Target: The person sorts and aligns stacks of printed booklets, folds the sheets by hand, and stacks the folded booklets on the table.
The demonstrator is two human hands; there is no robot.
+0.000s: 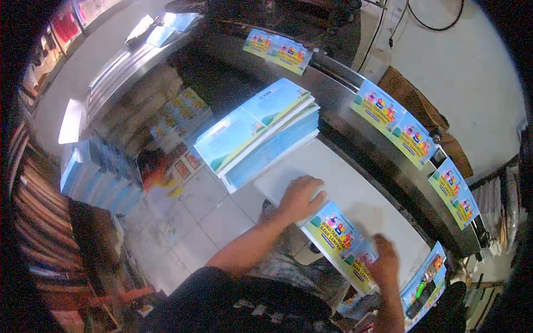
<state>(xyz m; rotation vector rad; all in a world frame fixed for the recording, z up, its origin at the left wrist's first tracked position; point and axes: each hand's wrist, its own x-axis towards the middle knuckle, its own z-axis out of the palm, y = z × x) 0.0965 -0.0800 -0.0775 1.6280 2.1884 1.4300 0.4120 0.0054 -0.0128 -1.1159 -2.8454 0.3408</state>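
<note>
A printed double-cover booklet sheet, blue and yellow with cartoon figures, lies at the near edge of the white tabletop. My left hand rests at its upper left end, the fingers bent over the tabletop; whether they grip the sheet cannot be made out. My right hand is at the other end, blurred, with its fingers curled over the sheet's right part. Beyond my left hand stands a tall stack of blue booklets, its upper layers skewed against the lower ones.
Cover sheets lie along the dark metal ledge behind the tabletop. More sheets with a green tool sit at the right end. Booklet stacks stand at the left. A person is low on the tiled floor.
</note>
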